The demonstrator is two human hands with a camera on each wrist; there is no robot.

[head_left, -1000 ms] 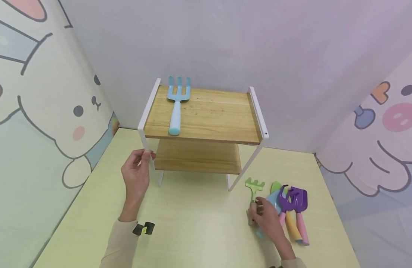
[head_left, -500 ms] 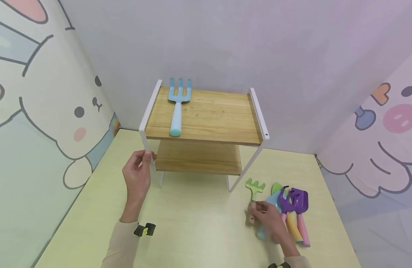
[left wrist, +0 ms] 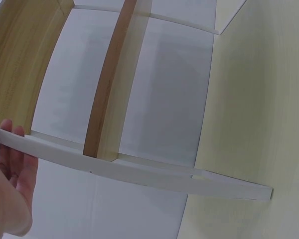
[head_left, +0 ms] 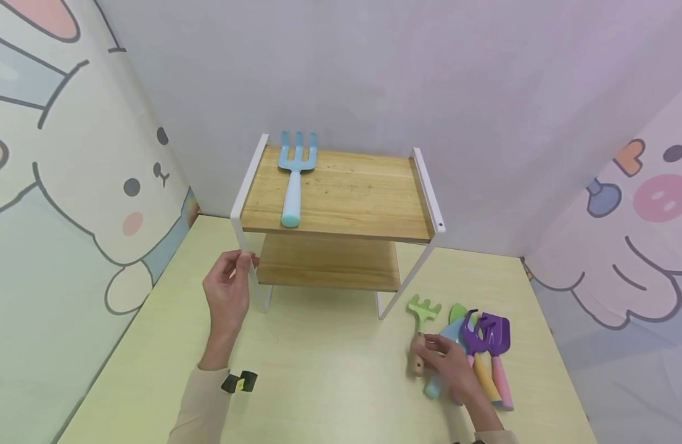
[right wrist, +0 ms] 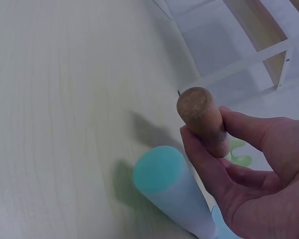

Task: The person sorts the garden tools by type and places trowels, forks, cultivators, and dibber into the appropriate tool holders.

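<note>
My left hand [head_left: 228,290] pinches the front left post of a white-framed shelf rack [head_left: 243,185]; in the left wrist view, fingers [left wrist: 27,174] lie around that white post. At the right, my right hand [head_left: 443,361] holds a small green hand rake [head_left: 422,308] by its wooden handle [right wrist: 202,117], between thumb and fingers. The handle's end appears raised off the table in the right wrist view. Close beside it lies a tool with a pale blue handle [right wrist: 174,191]. On the rack's upper board rests a light blue hand fork [head_left: 293,179], tines toward the back.
Right of my right hand, a pile of toy garden tools overlaps: a purple rake [head_left: 473,336], a purple shovel [head_left: 496,333], a yellow handle [head_left: 487,379] and a green-tipped tool [head_left: 459,311]. The rack has a lower wooden board [head_left: 327,262]. Printed curtains stand around the pale table [head_left: 319,370].
My right hand has closed its pinch on the rake's wooden handle, and the handle's end has tipped up slightly. My left hand stays at the rack's post.
</note>
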